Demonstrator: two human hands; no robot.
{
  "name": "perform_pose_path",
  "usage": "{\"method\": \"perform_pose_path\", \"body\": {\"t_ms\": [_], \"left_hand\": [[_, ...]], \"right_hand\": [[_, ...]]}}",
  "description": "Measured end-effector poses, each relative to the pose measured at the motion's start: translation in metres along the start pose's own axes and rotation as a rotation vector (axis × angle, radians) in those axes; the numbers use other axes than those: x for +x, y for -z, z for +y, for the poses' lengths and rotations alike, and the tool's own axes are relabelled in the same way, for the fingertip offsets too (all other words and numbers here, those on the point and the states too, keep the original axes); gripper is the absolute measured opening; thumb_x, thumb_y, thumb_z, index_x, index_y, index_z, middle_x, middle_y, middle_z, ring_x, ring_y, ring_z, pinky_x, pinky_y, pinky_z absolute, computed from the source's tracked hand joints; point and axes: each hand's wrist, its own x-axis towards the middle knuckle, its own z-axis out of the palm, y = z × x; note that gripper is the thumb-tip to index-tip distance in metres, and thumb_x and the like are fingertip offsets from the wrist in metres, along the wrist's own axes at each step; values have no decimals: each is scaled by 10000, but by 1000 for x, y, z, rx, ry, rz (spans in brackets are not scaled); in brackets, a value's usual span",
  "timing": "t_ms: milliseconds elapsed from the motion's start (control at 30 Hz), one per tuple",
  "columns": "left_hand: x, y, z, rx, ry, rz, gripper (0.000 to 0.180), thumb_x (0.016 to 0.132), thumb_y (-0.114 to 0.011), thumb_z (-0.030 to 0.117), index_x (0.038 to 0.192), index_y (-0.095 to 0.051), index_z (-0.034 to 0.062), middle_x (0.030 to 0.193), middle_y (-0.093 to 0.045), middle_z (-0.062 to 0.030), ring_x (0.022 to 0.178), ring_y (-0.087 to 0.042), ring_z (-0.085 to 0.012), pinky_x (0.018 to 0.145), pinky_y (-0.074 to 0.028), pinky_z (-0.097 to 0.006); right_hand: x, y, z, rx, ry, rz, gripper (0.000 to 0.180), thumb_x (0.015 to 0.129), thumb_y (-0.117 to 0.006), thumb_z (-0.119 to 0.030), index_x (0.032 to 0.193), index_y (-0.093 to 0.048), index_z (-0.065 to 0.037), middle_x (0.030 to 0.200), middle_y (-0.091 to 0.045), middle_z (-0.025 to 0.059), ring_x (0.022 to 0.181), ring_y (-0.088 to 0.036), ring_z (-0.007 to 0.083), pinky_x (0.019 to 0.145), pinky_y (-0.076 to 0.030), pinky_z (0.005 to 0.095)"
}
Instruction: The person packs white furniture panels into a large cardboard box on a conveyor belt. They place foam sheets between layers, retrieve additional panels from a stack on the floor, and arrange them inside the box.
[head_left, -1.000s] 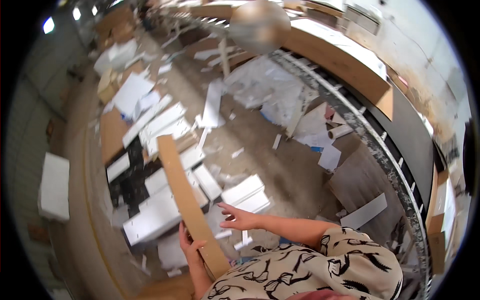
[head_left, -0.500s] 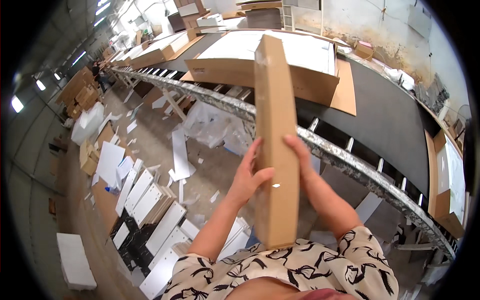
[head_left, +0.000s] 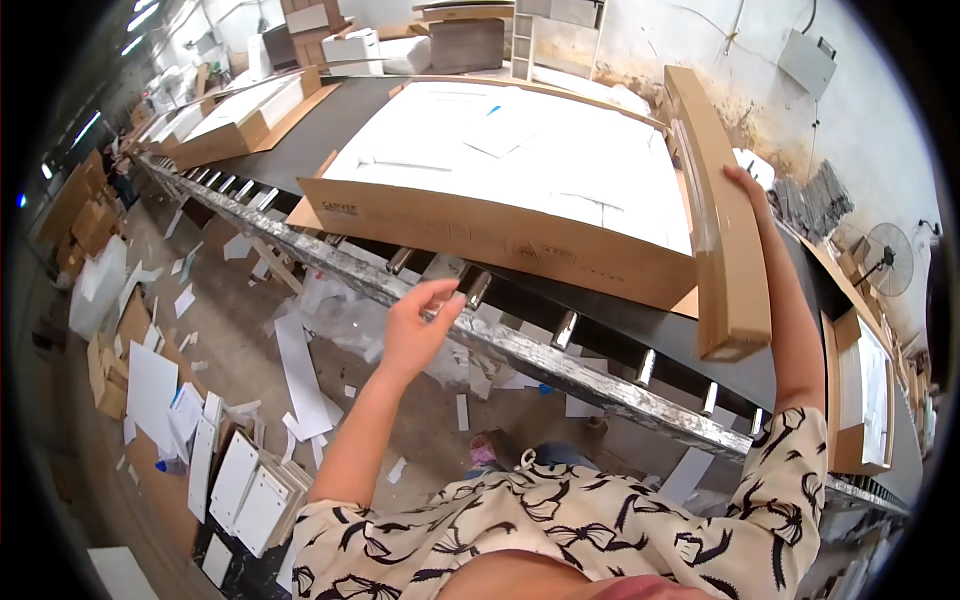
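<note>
right grip, long cardboard box touching it, on its left

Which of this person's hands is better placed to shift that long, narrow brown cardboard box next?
Probably the right hand: it touches the box. The left hand is well apart from it, by the chipped, whitish metal rail, fingers partly curled, seemingly empty.

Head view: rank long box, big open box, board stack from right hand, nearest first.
1. Long box: touching the right hand.
2. Big open box: left of the hand.
3. Board stack: lower left of the view.
</note>
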Motion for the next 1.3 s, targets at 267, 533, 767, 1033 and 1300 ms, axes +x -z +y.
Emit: {"method": "perform_pose_path", "body": {"t_ms": [267, 533, 767, 1033, 1300], "left_hand": [[163, -34, -20, 276, -313, -57, 212, 809, -636, 197, 909, -646, 10, 875, -650, -110, 782, -610, -200, 683, -481, -293], [226, -55, -62, 591, -542, -139, 208, 830, -609, 248, 842, -652, 45, 881, -649, -96, 802, -598, -260, 662, -460, -352], [236, -67, -65, 913, -146, -443, 354, 874, -472, 373, 742, -656, 100, 751, -637, -48, 763, -603, -254, 643, -470, -363], [232, -58, -75, 844, -184, -365, 342, 861, -488, 366, 717, -685, 126, 726, -646, -42, 718, -612, -234, 634, -470, -365], [261, -114, -53, 503, -246, -666, 217, 759, -606, 252, 891, -665, 89, 847, -641, -123, 841, -598, -305, 735, -465, -421]], "right_hand": [[170, -22, 5, -335, -49, 174, 443, 697, -656, -366, 971, -586, -26, 791, -598, 89, 641, -580, 165, 553, -472, 275], [290, 13, 50, -449, -189, 290, 498, 657, -711, -326, 973, -580, 35, 801, -615, 123, 605, -598, 196, 521, -485, 312], [328, 68, 95, -1264, -156, 374, 797, 615, -654, -562, 1275, -474, -153, 1246, -531, 87, 1153, -495, 239, 953, -372, 329], [334, 16, 97, -1570, -260, 437, 848, 614, -589, -614, 1305, -441, -145, 1259, -517, 101, 1139, -500, 268, 930, -389, 343], [345, 18, 74, -1476, -236, 260, 862, 578, -638, -579, 1258, -489, -72, 1234, -529, 135, 1110, -519, 259, 910, -405, 341]]}}
